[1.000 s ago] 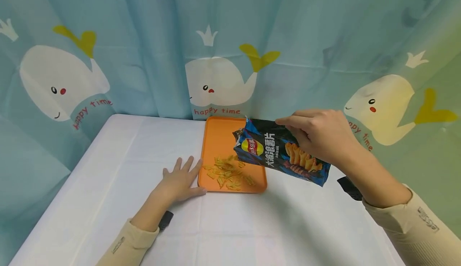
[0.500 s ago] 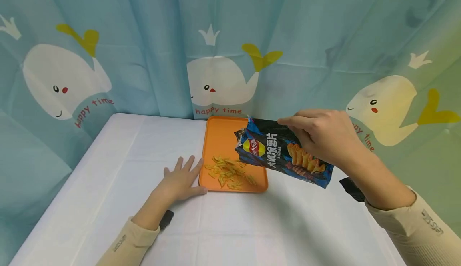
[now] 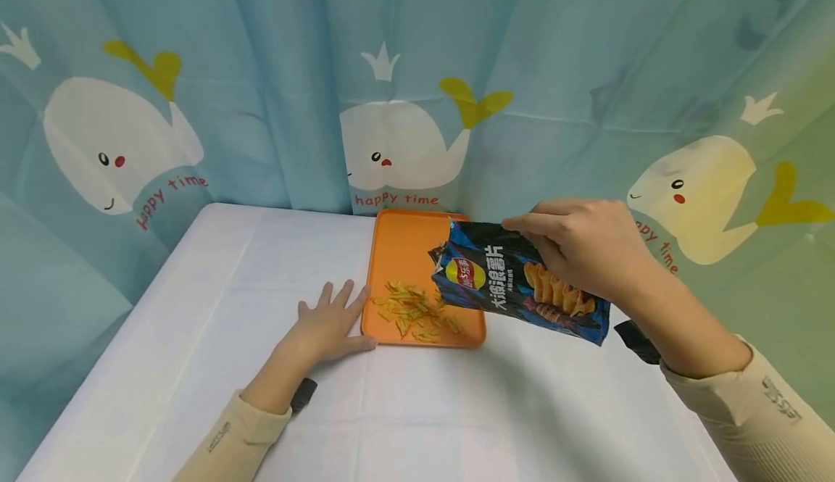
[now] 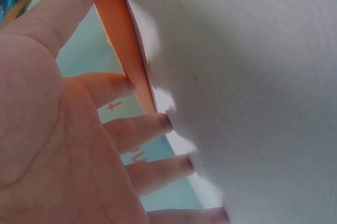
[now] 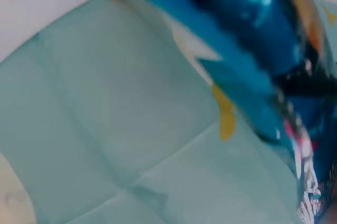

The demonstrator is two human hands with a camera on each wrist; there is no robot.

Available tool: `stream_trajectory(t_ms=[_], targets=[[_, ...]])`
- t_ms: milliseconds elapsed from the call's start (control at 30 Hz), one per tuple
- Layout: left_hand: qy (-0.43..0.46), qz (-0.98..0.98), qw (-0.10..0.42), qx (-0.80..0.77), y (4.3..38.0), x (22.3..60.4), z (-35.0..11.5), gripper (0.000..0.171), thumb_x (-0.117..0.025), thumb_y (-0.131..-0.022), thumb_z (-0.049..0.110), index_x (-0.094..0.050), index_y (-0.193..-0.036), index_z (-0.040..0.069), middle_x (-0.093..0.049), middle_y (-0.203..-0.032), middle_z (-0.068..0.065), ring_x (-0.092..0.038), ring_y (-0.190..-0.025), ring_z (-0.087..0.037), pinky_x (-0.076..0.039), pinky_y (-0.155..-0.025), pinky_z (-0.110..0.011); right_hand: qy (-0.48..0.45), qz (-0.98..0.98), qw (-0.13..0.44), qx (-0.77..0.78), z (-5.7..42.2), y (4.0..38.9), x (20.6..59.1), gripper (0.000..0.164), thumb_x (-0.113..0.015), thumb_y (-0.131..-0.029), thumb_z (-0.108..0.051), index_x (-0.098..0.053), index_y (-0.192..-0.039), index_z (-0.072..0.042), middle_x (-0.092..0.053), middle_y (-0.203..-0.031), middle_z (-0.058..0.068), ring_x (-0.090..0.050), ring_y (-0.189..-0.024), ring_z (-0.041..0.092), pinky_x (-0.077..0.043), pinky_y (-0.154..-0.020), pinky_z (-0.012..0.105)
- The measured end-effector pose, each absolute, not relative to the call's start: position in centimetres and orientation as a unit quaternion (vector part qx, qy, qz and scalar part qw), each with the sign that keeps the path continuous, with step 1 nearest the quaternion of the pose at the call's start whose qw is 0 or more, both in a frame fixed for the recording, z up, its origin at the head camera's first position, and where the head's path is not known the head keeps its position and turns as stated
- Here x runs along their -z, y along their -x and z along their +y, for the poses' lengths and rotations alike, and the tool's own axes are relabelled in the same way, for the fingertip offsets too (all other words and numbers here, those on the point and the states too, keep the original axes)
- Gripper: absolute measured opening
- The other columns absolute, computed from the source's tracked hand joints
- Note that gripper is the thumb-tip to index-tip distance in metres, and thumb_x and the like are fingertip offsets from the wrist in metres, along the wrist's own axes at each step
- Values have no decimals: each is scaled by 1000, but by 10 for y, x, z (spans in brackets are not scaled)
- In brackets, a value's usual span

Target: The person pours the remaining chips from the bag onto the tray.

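My right hand pinches a black and blue bag of potato chips by its upper edge. The bag lies tilted in the air over the right side of an orange tray, its torn end facing left. In the right wrist view the shiny blue bag is blurred, and the fingers are mostly out of sight. Ridged yellow chips lie in a loose pile on the tray's near half. With fingers spread, my left hand rests at the tray's left edge; the left wrist view shows fingers against the tray's side.
A white cloth covers the table under the tray. Behind it hangs a light blue curtain printed with white whales. Dark wrist straps show at both wrists.
The bag has dropped slightly and shifted a little to the right in my right hand. My left hand stays at the tray edge, and the chip pile looks about the same.
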State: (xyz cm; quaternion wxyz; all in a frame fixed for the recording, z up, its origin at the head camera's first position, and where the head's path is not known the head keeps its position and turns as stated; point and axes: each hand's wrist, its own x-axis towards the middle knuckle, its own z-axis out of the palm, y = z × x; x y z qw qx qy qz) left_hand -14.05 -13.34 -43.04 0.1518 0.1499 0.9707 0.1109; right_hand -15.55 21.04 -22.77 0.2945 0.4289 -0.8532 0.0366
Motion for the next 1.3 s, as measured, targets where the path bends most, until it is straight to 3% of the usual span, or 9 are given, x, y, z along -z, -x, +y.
stream_trajectory(t_ms=[1300], targets=[[-152,971,147,-113,141,429,-132,95,-66,-87,61,-26,-159,14,-23,-163,-22,-17,-146,-55,-24,-99,-83,-428,-852,300,-36,214,153,227,29,-64,-86,-2,-80,-104,-20,-71,-76,-4,-41,-45,5,-23,-40,22]])
